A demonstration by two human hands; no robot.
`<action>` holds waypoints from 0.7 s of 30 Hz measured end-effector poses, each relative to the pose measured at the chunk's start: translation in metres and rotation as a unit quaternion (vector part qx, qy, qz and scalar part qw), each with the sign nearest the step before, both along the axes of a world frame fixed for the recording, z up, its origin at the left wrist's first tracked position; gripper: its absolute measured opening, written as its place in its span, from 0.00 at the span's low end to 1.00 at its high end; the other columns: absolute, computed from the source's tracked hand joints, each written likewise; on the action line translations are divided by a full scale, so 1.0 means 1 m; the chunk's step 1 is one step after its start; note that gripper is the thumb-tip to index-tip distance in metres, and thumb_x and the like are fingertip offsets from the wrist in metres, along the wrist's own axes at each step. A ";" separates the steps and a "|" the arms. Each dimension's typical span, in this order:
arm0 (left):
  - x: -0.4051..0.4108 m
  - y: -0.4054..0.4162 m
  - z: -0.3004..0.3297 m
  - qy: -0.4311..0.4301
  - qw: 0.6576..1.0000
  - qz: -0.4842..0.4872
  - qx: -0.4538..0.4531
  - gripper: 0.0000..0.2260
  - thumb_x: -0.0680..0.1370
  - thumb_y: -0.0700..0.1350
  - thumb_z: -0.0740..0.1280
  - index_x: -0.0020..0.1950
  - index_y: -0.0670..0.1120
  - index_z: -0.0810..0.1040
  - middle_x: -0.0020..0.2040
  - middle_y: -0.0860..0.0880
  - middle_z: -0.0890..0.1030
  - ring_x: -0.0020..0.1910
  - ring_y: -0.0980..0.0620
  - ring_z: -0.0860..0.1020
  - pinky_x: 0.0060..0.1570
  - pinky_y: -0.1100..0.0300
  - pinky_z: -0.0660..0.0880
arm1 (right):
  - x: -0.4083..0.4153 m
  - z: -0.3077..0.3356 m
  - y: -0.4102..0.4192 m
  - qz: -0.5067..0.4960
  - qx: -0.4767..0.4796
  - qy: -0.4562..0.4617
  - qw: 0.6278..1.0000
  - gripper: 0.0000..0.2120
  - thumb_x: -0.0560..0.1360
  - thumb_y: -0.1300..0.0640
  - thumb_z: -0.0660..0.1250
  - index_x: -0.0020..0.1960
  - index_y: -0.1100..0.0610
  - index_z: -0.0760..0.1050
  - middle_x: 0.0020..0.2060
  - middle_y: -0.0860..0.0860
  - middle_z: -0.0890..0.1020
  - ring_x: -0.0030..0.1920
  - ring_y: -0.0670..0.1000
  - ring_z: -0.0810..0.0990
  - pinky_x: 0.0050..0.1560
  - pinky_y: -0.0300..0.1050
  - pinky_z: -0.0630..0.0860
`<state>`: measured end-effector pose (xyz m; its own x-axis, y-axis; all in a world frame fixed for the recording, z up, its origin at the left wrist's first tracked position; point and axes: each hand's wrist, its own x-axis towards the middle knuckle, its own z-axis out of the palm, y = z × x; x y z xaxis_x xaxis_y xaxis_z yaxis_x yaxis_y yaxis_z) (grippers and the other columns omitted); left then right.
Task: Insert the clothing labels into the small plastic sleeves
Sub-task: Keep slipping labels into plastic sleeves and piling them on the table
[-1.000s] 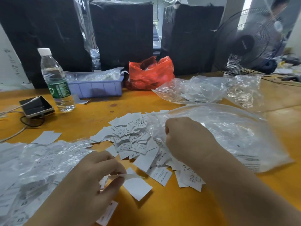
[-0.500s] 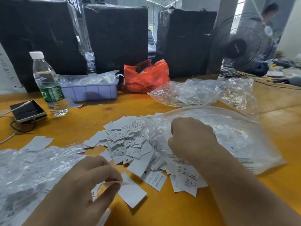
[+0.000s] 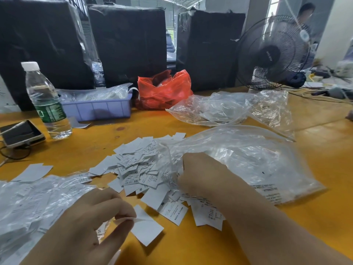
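Left hand (image 3: pixel 89 222) pinches thin clear sleeve (image 3: pixel 133 219); flat white labels (image 3: pixel 141 169) heaped.

Both hands (image 3: pixel 89 222) and forearms bare, no sleeves or jewellery.

The table (image 3: pixel 191 249) looks like wood, painted yellow-orange, smooth with a soft shine. The labels (image 3: pixel 137 169) are white paper, matt and flat. At 3 o'clock of them lies a big bag (image 3: pixel 248 159) of thin clear plastic, glossy and wrinkled. The red bag (image 3: pixel 164 90) at 12 o'clock is shiny, crumpled plastic film. The bottle (image 3: pixel 45 100) is clear glossy plastic; the tray (image 3: pixel 99 109) is matt lilac plastic.
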<state>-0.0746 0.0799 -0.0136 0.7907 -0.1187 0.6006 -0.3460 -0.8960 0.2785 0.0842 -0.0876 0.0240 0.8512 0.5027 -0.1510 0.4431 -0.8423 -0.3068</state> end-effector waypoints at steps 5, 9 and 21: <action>-0.001 0.003 0.000 0.003 1.000 0.016 -0.003 0.03 0.72 0.54 0.66 0.44 0.64 0.75 0.41 0.66 0.74 0.41 0.66 0.74 0.38 0.75 0.68 | 0.002 -0.006 0.000 0.010 0.020 -0.025 0.999 0.14 0.77 0.46 0.63 0.37 0.50 0.64 0.37 0.46 0.71 0.39 0.49 0.73 0.38 0.45 0.70; -0.003 0.003 0.000 0.004 1.000 0.024 -0.008 0.04 0.72 0.54 0.66 0.44 0.64 0.75 0.41 0.66 0.74 0.41 0.65 0.74 0.40 0.76 0.67 | -0.001 -0.002 -0.001 0.012 0.034 -0.050 0.998 0.13 0.77 0.49 0.63 0.36 0.51 0.65 0.36 0.47 0.72 0.34 0.47 0.70 0.32 0.42 0.66; -0.005 -0.001 0.005 -0.001 1.000 0.022 -0.011 0.02 0.72 0.53 0.66 0.43 0.61 0.76 0.41 0.66 0.74 0.40 0.66 0.73 0.38 0.74 0.69 | -0.018 0.017 -0.006 0.007 0.084 -0.166 0.983 0.15 0.75 0.56 0.62 0.34 0.51 0.60 0.34 0.47 0.67 0.33 0.48 0.68 0.29 0.42 0.62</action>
<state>-0.0791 0.0785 -0.0086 0.7940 -0.0697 0.6040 -0.3064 -0.9039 0.2986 0.0665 -0.0940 0.0414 0.8324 0.5090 0.2190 0.5533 -0.7854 -0.2775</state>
